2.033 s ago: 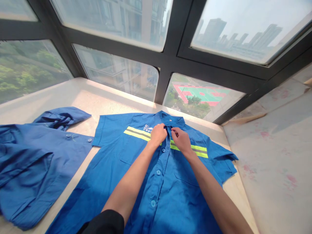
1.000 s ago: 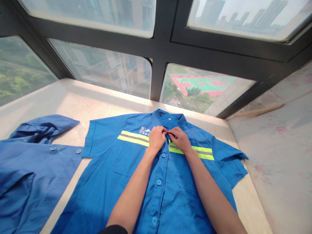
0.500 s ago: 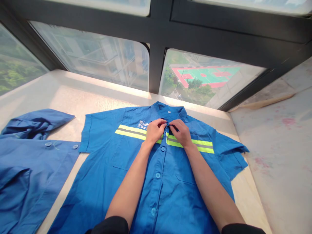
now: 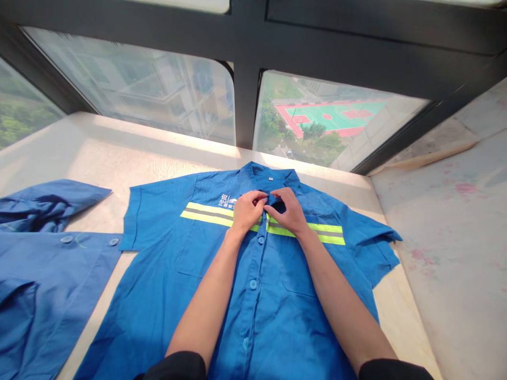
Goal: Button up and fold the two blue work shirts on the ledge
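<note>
A blue short-sleeved work shirt (image 4: 158, 295) lies face up with its collar toward the window. Yellow-green and grey reflective bands (image 4: 328, 234) cross its chest, and white lettering (image 4: 226, 202) shows beside my left hand. Both hands meet at the front opening just below the collar. My left hand (image 4: 249, 211) pinches the placket edge with thumb and forefinger. Opposite it, my right hand (image 4: 288, 212) grips the other edge, lifting a small fold of cloth. Lower down the front, buttons (image 4: 253, 284) are visible in a line. Any button between my fingertips is hidden.
Another blue garment (image 4: 75, 285) with buttons lies at the left, partly bunched, close to the shirt's sleeve. Both rest on a pale ledge (image 4: 106, 153). Beyond it stands a dark window frame (image 4: 243, 111). A flower-patterned wall (image 4: 447, 237) bounds the right side.
My right thumb has moved down and away from the fingers, and a fold of the placket now stands raised between the hands. The view has shifted slightly.
</note>
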Demonstrator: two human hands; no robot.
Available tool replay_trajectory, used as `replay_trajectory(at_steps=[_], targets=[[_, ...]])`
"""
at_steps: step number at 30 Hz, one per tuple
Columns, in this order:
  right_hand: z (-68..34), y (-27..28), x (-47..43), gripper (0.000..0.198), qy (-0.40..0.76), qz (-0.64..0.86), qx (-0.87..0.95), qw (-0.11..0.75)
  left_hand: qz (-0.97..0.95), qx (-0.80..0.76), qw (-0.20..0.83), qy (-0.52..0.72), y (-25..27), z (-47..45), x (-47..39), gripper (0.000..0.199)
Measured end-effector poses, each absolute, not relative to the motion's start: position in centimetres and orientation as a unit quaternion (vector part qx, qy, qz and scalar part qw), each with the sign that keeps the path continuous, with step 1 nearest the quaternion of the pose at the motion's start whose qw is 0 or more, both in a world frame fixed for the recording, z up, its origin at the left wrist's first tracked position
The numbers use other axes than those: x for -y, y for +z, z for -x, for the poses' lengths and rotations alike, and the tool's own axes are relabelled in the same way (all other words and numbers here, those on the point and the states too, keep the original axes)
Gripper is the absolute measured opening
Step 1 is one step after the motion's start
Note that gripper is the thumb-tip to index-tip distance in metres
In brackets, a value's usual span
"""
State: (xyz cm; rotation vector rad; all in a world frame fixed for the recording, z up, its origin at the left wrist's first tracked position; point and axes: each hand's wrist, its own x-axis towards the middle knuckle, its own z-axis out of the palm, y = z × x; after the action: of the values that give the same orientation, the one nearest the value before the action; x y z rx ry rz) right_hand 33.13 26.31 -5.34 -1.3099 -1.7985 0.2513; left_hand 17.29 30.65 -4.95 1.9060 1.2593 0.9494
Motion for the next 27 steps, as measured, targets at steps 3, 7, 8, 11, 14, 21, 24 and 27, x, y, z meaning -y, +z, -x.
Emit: replay_trajectory(at_steps=[3,7,8,11,14,21,24,27], targets=[[-33.3,-5.6,-26.5,0.034,0.124,0.509,0.730,0.440,-0.731,-0.477,0.329,0.360,-5.0,-17.2,-30.7,0.015],[-33.7,-6.2,-26.8,0.038,0.174,0.495,0.711,0.468,-0.760,-0.456,0.316,0.339,-4.8,-16.9,-30.8,0.017],[-33.7,-6.4,-26.9,0.040,0.191,0.498,0.700,0.475,-0.769,-0.449,0.313,0.331,-4.7,-16.7,-30.8,0.017],[-33.9,-6.9,-27.0,0.042,0.239,0.507,0.675,0.480,-0.789,-0.425,0.315,0.313,-4.3,-16.2,-30.7,0.020],[-33.9,-7.0,-27.1,0.036,0.251,0.516,0.671,0.470,-0.806,-0.409,0.303,0.301,-4.3,-16.0,-30.6,0.024],[-33.5,-6.1,-27.0,0.023,0.212,0.520,0.683,0.466,-0.802,-0.422,0.304,0.294,-4.8,-16.2,-31.0,0.018],[-33.1,-6.0,-26.9,0.025,0.197,0.526,0.684,0.465,-0.805,-0.425,0.302,0.282,-4.9,-16.1,-31.1,0.018],[-32.9,-6.1,-26.9,0.031,0.174,0.538,0.688,0.455,-0.807,-0.424,0.303,0.277,-5.0,-15.9,-31.2,0.023]])
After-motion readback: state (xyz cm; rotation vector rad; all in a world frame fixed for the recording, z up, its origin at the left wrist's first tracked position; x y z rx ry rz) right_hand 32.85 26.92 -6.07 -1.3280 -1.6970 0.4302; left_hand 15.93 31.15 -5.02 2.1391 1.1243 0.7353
